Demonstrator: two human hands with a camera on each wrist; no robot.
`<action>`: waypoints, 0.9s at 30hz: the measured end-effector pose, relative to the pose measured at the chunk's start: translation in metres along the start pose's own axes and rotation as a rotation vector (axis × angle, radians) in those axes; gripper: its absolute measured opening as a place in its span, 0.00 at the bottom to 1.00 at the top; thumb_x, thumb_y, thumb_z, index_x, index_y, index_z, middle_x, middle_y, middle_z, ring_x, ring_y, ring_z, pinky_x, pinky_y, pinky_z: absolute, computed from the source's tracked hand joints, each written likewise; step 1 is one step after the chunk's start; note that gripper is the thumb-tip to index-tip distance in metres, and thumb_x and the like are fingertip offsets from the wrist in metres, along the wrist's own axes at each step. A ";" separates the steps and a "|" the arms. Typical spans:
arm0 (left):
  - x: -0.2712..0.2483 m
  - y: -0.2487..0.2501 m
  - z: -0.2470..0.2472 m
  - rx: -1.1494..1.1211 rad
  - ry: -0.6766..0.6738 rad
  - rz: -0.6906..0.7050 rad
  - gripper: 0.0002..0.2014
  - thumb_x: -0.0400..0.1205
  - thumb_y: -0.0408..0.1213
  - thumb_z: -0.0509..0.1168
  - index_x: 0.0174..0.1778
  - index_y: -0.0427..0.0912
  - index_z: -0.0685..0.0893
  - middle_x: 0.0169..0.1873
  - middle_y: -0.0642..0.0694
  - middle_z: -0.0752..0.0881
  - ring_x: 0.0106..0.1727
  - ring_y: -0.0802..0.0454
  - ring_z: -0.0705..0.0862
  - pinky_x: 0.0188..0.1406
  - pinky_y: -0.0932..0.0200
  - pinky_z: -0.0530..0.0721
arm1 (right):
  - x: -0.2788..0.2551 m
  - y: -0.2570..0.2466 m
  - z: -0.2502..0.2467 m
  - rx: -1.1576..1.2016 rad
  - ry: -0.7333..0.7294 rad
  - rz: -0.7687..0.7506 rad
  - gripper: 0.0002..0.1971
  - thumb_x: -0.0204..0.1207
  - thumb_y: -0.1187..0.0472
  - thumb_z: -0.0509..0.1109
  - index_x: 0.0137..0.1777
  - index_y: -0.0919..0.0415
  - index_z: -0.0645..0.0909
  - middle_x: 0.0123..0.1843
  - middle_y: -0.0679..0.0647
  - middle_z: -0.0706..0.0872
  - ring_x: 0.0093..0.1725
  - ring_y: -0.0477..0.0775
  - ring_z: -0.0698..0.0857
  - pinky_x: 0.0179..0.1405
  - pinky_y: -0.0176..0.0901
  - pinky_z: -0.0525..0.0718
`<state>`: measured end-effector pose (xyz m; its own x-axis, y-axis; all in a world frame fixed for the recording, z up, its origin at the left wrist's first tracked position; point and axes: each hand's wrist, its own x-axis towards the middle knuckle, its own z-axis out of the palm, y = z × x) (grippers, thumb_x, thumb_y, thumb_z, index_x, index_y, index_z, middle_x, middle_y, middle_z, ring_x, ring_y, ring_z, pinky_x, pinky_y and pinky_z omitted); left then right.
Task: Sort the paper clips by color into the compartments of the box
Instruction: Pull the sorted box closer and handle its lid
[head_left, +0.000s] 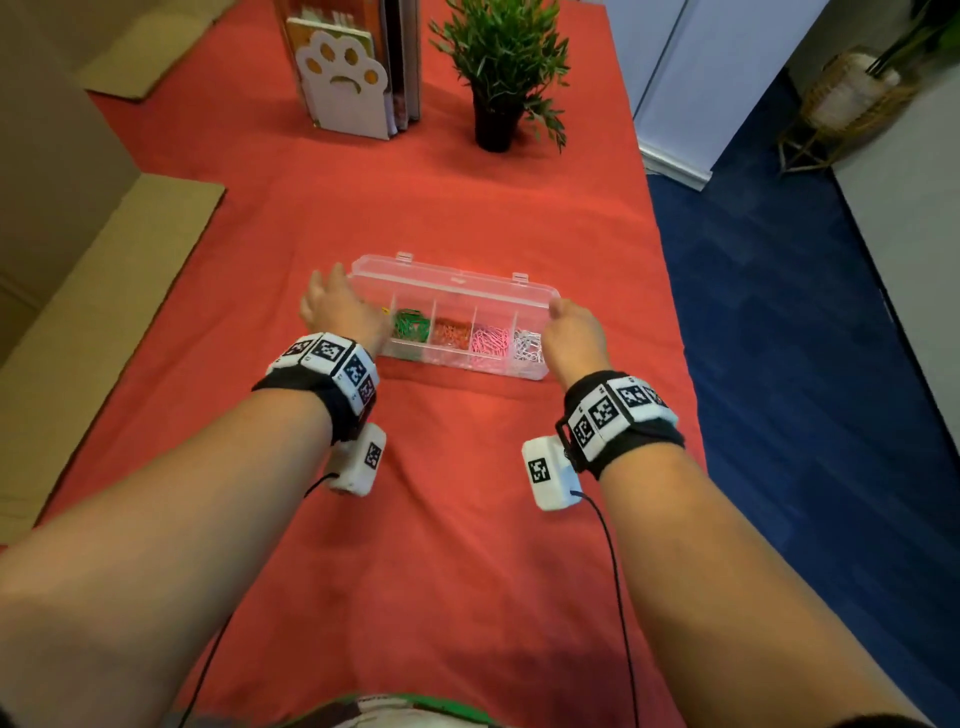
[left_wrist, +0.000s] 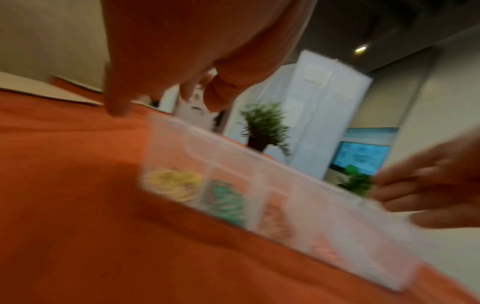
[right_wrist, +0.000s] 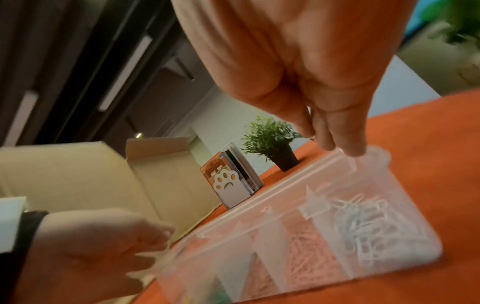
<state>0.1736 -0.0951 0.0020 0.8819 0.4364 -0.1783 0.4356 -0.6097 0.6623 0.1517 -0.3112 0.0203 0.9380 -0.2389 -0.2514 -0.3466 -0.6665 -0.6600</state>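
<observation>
Forearms nearest; left hand (head_left: 332, 306) fingers spread, relaxed, at left end of box (head_left: 457, 358); right hand (head_left: 571, 332) fingertips on lid (head_left: 452, 283) corner. Box mid-cloth (head_left: 467, 519), clips (head_left: 488, 340) sorted inside. Judged light, thin, slippery plastic — hold by ends, level, lest clips spill.
</observation>
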 end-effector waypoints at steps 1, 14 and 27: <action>0.007 -0.010 -0.004 0.014 -0.033 -0.030 0.28 0.80 0.33 0.59 0.77 0.38 0.62 0.79 0.34 0.61 0.79 0.36 0.61 0.78 0.49 0.59 | -0.002 -0.002 -0.003 -0.001 0.030 0.000 0.21 0.73 0.76 0.55 0.65 0.73 0.77 0.65 0.70 0.81 0.66 0.66 0.79 0.65 0.49 0.71; 0.008 -0.076 -0.030 -0.372 -0.263 -0.137 0.11 0.76 0.35 0.68 0.54 0.46 0.84 0.43 0.42 0.88 0.47 0.44 0.88 0.55 0.36 0.85 | -0.016 0.023 0.010 0.513 -0.085 0.241 0.34 0.71 0.84 0.57 0.78 0.64 0.64 0.70 0.56 0.80 0.58 0.52 0.82 0.55 0.44 0.83; -0.009 -0.094 -0.049 -0.349 -0.306 -0.198 0.20 0.75 0.28 0.65 0.63 0.45 0.82 0.49 0.40 0.88 0.47 0.40 0.88 0.53 0.38 0.86 | -0.019 0.016 0.017 0.851 -0.114 0.283 0.37 0.68 0.88 0.49 0.76 0.63 0.68 0.65 0.57 0.83 0.35 0.48 0.86 0.20 0.33 0.81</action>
<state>0.1158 -0.0096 -0.0228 0.8238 0.2753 -0.4955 0.5595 -0.2545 0.7888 0.1281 -0.3050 0.0022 0.8256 -0.2128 -0.5225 -0.4967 0.1649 -0.8521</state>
